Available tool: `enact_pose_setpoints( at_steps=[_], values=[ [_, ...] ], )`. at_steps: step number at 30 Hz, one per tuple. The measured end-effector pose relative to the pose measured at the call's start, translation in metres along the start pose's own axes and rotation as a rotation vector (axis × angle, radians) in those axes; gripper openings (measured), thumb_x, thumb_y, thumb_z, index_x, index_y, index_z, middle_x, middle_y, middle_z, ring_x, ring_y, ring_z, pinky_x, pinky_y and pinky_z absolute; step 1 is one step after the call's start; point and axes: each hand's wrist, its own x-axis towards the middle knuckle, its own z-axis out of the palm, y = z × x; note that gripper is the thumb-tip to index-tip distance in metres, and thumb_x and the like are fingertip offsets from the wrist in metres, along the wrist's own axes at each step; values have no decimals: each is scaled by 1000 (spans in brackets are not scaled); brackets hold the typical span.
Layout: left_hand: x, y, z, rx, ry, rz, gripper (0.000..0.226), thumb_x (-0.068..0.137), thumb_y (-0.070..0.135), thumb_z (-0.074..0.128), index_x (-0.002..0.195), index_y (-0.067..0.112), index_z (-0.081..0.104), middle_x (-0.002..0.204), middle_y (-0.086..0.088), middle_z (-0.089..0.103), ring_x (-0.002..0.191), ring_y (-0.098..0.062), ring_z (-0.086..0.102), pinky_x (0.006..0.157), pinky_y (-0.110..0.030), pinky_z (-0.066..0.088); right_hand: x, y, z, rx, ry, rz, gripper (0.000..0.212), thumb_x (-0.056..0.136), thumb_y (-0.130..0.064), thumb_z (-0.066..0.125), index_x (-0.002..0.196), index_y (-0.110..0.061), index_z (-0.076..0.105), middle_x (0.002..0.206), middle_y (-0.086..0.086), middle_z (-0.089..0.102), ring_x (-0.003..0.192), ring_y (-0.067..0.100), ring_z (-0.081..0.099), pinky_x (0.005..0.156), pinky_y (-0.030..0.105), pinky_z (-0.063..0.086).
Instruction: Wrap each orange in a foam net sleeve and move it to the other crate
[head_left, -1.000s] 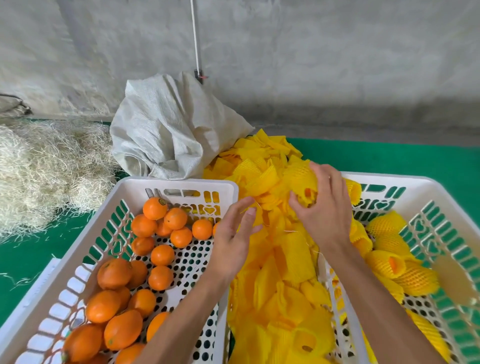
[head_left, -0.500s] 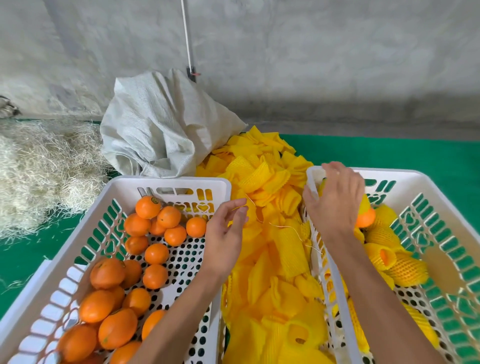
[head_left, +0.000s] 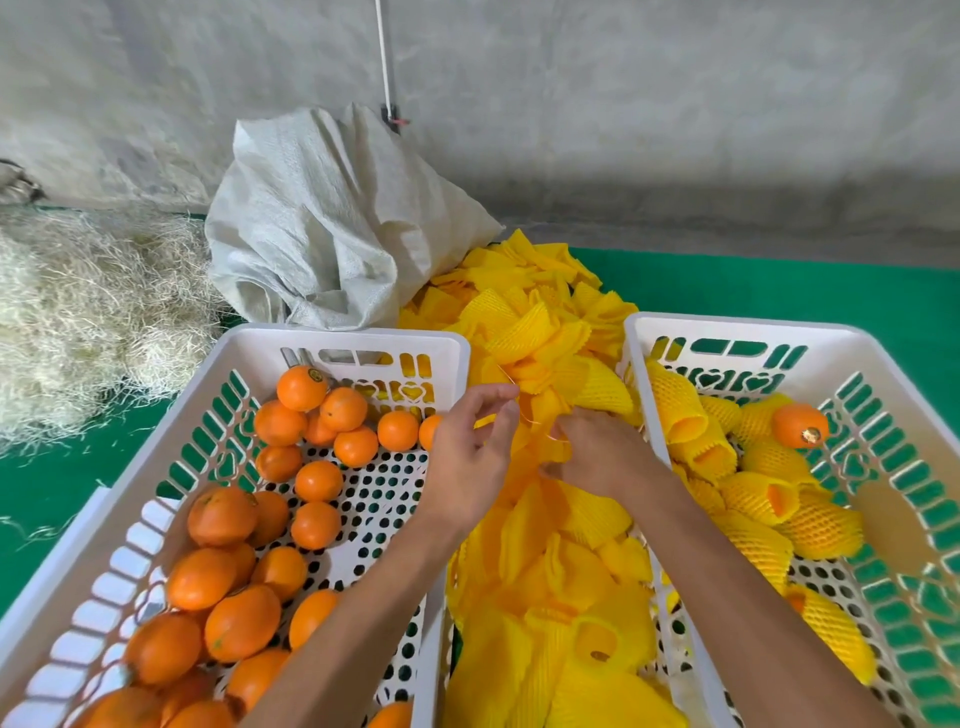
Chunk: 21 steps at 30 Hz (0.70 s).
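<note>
The left white crate (head_left: 343, 340) holds several bare oranges (head_left: 223, 514). In the right white crate (head_left: 737, 332) lie several oranges in yellow foam net sleeves (head_left: 758, 496); one at the back (head_left: 800, 426) shows its orange end. Between the crates is a pile of loose yellow sleeves (head_left: 540, 332). My left hand (head_left: 467, 462) hovers at the pile's left edge, fingers apart and curved, holding nothing I can see. My right hand (head_left: 602, 457) presses into the pile, its fingers closed around a sleeve and partly hidden. A thin thread loops between the two hands.
A crumpled white woven sack (head_left: 332, 228) lies behind the left crate. Pale straw-like fibre (head_left: 88, 317) is heaped at the far left. Green matting (head_left: 779, 286) covers the surface, with a grey wall behind.
My right hand left a sleeved orange in the right crate and came back left to the sleeve pile. My left hand stayed by the pile.
</note>
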Motion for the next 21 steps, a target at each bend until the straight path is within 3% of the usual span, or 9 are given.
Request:
enact_pose_setpoints(
  at_steps=[4,7,9,11,13,15,18,21],
  values=[
    [0,2,1,17,-1,-1,20,107,20,58,123,13,69,113,3,72,107,-6,67,79,-14,50,0,-2,-2,66,34,-2,43,91,-53,68,122,-23,64,126,-1,62,117,23,60,87,40,54],
    [-1,4,2,30,2,4,20,107,17,58,122,11,70,113,3,73,108,-5,66,79,-13,51,0,-8,-7,75,147,-8,29,94,-54,63,103,-27,69,106,-6,70,100,21,66,76,37,55],
    [-1,5,2,35,2,7,19,107,16,58,121,11,70,114,3,73,109,-4,67,80,-13,51,-1,-12,-12,107,259,1,30,94,-53,62,85,-25,68,85,-7,71,84,21,66,64,33,50],
    [-1,7,2,40,-3,9,20,107,16,58,122,11,70,115,3,73,109,-4,66,81,-13,51,-2,-13,-17,136,481,-30,31,93,-45,68,73,-22,62,72,-5,63,73,23,62,57,31,41],
    [-2,8,2,42,-8,8,20,107,17,57,123,11,69,116,4,72,110,-5,66,83,-13,52,-1,-10,-24,74,711,-48,24,91,-37,73,81,-17,63,80,1,61,79,25,60,64,37,44],
    [-3,8,2,51,-10,12,21,107,18,57,123,11,69,117,4,72,110,-4,66,85,-14,53,1,-4,-28,1,768,12,25,88,-35,76,100,-14,67,102,7,61,97,28,58,82,42,47],
    [-3,8,2,65,-19,17,22,107,19,57,124,12,69,117,4,72,110,-4,66,86,-15,53,1,7,-22,-113,575,89,44,88,-32,74,127,-14,64,142,11,50,134,33,45,113,49,34],
    [-4,5,3,91,-37,32,22,107,21,58,125,14,68,118,6,71,111,-2,66,87,-15,53,1,11,-16,-192,462,112,27,96,-26,62,119,-14,70,156,10,41,150,30,27,125,52,9]
  ],
)
